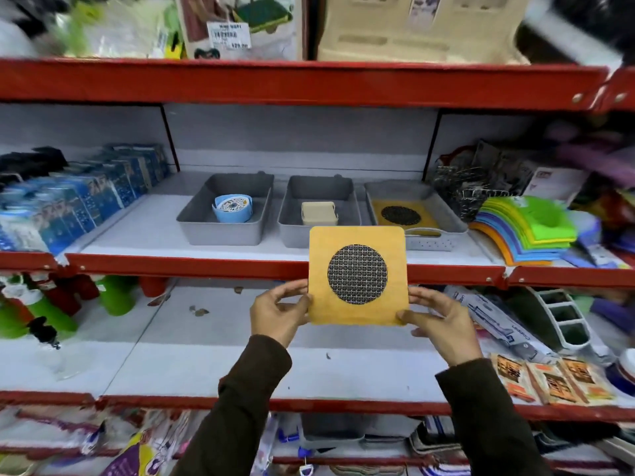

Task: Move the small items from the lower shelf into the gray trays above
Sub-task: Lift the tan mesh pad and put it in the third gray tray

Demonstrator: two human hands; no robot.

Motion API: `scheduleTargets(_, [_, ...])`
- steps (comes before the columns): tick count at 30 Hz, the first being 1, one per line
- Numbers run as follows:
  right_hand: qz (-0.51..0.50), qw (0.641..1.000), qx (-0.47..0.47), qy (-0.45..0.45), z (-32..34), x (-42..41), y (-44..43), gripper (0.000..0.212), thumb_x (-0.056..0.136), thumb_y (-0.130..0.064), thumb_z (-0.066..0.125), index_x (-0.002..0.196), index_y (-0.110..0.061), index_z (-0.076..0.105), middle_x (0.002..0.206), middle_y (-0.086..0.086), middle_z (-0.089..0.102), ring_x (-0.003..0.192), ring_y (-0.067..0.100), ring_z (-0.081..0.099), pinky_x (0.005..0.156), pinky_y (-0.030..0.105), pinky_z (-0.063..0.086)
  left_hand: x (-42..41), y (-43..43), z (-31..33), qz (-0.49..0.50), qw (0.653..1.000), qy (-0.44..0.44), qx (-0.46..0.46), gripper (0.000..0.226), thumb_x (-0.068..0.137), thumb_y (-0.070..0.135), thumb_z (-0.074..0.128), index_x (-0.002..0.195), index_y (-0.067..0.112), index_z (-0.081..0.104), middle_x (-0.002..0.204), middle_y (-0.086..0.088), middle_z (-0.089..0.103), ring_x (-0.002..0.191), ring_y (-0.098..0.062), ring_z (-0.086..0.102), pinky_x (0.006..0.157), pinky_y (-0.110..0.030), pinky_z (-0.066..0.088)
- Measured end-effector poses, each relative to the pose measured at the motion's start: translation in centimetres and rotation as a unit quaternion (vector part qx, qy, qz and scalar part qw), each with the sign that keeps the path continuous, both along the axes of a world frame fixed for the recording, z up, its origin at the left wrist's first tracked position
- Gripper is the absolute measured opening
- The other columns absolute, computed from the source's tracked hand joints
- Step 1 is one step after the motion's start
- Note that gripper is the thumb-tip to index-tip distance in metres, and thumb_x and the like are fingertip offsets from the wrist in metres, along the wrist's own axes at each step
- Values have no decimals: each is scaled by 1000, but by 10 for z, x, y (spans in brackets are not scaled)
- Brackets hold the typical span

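A square yellow mat [358,275] with a dark woven circle in its middle was held upright in the air, in front of the red edge of the middle shelf [192,264]. The left hand [276,312] pinched its lower left corner between thumb and fingers, and the right hand [441,322] gripped its lower right corner the same way. Both arms wore dark brown sleeves.

Just behind the mat, three gray trays stood in a row on the white board of the middle shelf. The left tray [223,231] held a round light-blue holder [233,208] with a patterned white disc on top. The middle tray [292,231] held a small cream box [319,213]. The right tray [424,192] held another yellow mat [405,213] of the same kind, lying flat on its bottom; its front handle with the slot showed beside the held mat's upper right corner.

The lower shelf [171,359] beneath the hands was mostly bare white board, with a few small brown scraps lying toward the back.

Farther out, blue packets [79,197] stood in rows on the left of the middle shelf, and a fanned stack of coloured sheets [525,228] lay on its right. Green and red bottles [51,304] stood at the left of the lower shelf; a white rack [563,317] and orange sachets [553,379] lay at its right.
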State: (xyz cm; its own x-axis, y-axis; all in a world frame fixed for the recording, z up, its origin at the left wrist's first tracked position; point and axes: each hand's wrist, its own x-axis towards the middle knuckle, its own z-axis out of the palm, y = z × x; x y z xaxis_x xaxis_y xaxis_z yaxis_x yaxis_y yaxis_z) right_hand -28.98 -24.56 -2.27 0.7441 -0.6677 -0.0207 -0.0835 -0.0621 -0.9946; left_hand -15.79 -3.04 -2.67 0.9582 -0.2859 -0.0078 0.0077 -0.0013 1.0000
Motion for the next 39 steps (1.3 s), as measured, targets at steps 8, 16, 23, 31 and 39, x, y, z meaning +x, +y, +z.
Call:
scheduleTargets(8, [-98, 994, -19, -47, 94, 31, -104, 33, 78, 8, 68, 108, -6, 67, 74, 3, 70, 42, -4, 60, 38, 12, 46, 42, -133, 102, -100, 992, -73, 34, 57, 76, -11, 65, 130, 5, 58, 122, -7, 67, 102, -25, 68, 96, -41, 56])
scheduleTargets(16, [-103, 988, -50, 101, 97, 96, -187, 16, 84, 7, 61, 85, -9, 64, 71, 5, 61, 34, -3, 57, 36, 12, 46, 93, -225, 106, -83, 973, -38, 212, 44, 87, 9, 61, 130, 1, 55, 130, -18, 62, 118, -33, 62, 102, -40, 52])
scheduleTargets(23, [-146, 900, -316, 264, 98, 127, -189, 19, 79, -13, 71, 96, -11, 78, 107, 14, 74, 100, 33, 69, 89, 32, 52, 98, -235, 103, -35, 947, -128, 292, 27, 92, 17, 60, 112, 1, 69, 116, -17, 70, 109, -36, 65, 97, -38, 54])
scheduleTargets(31, [-91, 832, -421, 350, 97, 140, -153, 23, 84, -15, 60, 103, -8, 70, 104, 18, 71, 95, 35, 69, 84, 40, 57, 106, -224, 92, -77, 954, -150, 247, 31, 88, -5, 50, 97, 10, 76, 102, -9, 77, 96, -26, 72, 94, -29, 56])
scheduleTargets(39, [-75, 896, -379, 220, 115, 176, -93, 18, 84, -20, 63, 100, -18, 72, 106, 12, 75, 96, 32, 69, 92, 42, 56, 144, -130, 106, -25, 934, -224, 277, 36, 89, 6, 57, 115, 29, 69, 121, 0, 71, 106, -25, 68, 96, -24, 51])
